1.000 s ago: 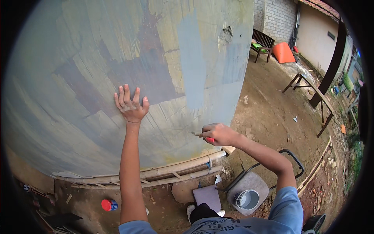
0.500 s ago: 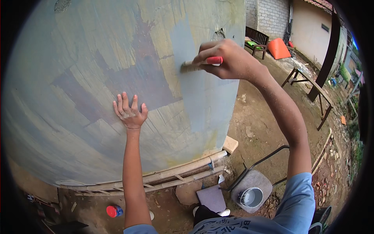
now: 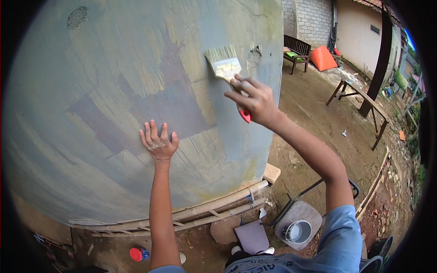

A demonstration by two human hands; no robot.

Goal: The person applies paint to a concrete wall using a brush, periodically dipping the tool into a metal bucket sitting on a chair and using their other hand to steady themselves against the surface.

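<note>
The right hand (image 3: 257, 101) was closed around the handle of a wide paintbrush (image 3: 227, 68), the red handle end (image 3: 245, 116) showing below the fingers. The brush was up in front of the wall (image 3: 114, 182), toward its right edge, just left of a broken patch (image 3: 255, 54); whether the bristles (image 3: 221, 53) touched, I could not tell. It looked light, stiff in the handle, springy in the bristles and hardly fragile, though any wet paint could have made it slippery. The best hold seemed the narrow neck behind the pale band. The left hand (image 3: 158, 142) lay flat on the wall, fingers spread, holding nothing. Lower down, a bucket (image 3: 306, 231) stood on a chair seat (image 3: 291, 213), near the edge closest to the person. Far beyond the wall's right edge stood a bench (image 3: 298, 48).
</note>
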